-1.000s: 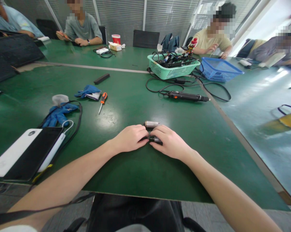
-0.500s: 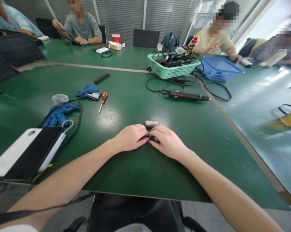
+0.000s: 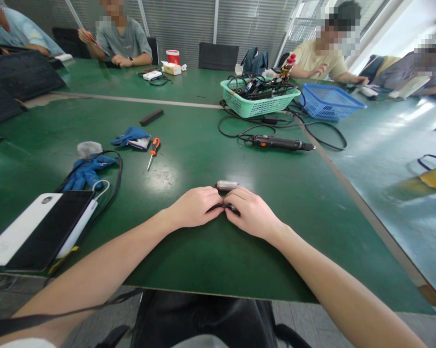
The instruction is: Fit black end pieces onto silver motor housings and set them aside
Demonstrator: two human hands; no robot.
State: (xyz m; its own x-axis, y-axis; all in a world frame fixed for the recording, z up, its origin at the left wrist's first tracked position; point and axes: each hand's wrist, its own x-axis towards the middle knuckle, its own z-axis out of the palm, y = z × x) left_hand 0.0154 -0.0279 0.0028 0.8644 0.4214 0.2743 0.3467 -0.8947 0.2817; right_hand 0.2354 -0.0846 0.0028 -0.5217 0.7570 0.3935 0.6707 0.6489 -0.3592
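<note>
**Item: two-hand pinch, one loose part alongside**

Held: a small dark cylindrical part, mostly hidden, clamped between the fingertips of the left hand and the right hand. The hands meet over it, while the forearms spread back toward the near edge of a glossy green workbench. How firm the pinch is cannot be told.

Just beyond the grip: a short silver metal cylinder, lying on its side by the fingertips.

Ahead and left of the grip: an orange-handled screwdriver and crumpled blue gloves.

Ahead and right of the grip: a black corded electric screwdriver and a mint-green plastic basket of cables.

Risks: a slackened pinch could drop the dark part, and its round shape could let it roll on the smooth top. A knuckle pushed forward could knock the silver cylinder away, since nothing appears to hold it in place.
</note>
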